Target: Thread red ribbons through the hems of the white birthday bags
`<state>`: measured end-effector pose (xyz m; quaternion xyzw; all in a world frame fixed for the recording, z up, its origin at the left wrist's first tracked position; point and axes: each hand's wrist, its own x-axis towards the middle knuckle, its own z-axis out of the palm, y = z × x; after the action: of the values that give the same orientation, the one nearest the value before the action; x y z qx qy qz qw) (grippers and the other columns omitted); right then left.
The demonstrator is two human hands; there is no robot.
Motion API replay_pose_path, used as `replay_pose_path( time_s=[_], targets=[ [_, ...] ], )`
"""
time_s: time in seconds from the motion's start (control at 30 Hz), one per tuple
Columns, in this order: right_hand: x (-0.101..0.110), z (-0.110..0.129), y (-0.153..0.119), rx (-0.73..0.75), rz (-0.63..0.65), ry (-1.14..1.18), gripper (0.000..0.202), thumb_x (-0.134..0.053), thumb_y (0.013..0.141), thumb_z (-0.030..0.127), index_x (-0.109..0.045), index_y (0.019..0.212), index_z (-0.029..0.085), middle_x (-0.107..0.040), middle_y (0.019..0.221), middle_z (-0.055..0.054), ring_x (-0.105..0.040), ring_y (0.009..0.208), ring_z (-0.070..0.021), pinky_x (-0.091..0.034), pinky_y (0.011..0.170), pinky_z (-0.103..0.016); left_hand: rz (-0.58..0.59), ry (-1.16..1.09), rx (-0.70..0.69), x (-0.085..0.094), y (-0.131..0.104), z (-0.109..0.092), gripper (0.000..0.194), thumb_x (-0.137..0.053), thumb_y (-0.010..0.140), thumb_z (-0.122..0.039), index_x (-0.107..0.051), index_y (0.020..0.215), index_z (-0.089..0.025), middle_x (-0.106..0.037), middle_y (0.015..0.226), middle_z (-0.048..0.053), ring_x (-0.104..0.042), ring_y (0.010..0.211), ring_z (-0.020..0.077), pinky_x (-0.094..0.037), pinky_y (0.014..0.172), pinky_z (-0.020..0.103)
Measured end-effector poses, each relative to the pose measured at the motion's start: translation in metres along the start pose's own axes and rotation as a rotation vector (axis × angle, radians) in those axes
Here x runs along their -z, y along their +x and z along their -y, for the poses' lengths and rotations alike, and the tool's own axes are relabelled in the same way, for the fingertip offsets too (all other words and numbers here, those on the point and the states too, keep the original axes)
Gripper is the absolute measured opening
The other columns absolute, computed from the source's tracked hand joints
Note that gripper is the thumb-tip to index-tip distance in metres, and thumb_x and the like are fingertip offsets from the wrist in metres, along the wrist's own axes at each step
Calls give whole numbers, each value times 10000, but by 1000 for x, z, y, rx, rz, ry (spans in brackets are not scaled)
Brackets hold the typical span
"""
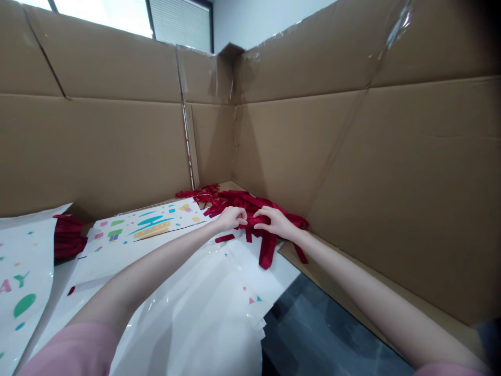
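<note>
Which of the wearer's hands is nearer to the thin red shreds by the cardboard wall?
Left. The left hand is to the right of the thin red shreds and closer to the camera; the right hand is farther right, by the red ribbons.

Red ribbons point(267, 250) look like smooth cloth, wht sheeting point(183, 303) glossy plastic, walls point(407, 172) matt cardbd w/ shiny tape point(400, 23).

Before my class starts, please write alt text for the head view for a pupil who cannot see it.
A person's left hand and right hand handle red strips heaped near a cardboard corner. White sheets with colourful prints spread toward the picture's left.
</note>
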<state>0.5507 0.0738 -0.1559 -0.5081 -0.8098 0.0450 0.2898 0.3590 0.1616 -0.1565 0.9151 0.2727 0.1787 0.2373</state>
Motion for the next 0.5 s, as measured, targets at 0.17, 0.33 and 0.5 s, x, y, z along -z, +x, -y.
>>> replay_pose_path(
  time_s=[0.17,0.33,0.5],
  targets=[
    [-3,1,2,-13,-10,-40,252,-621,807,395,-643,932,177,-587,857,-43,-545,787,-161,-427,731,-276,-48,20,-13,6,1,4,52,-609,757,-216,-622,772,-168,-625,676,-17,-551,630,108,-375,619,197],
    [-2,3,5,-44,-22,-65,231,-595,825,387,-628,933,186,-581,888,-41,-543,800,-161,-425,736,-273,-113,49,-48,14,-4,3,160,-550,805,-307,-597,746,-167,-600,780,6,-524,709,131,-362,661,225],
    [2,2,2,-76,-8,-118,210,-577,829,381,-624,891,187,-584,897,-44,-545,802,-164,-428,734,-273,-115,19,-33,27,-14,9,145,-543,764,-262,-578,671,-156,-555,747,3,-505,722,137,-357,677,231]
  ],
)
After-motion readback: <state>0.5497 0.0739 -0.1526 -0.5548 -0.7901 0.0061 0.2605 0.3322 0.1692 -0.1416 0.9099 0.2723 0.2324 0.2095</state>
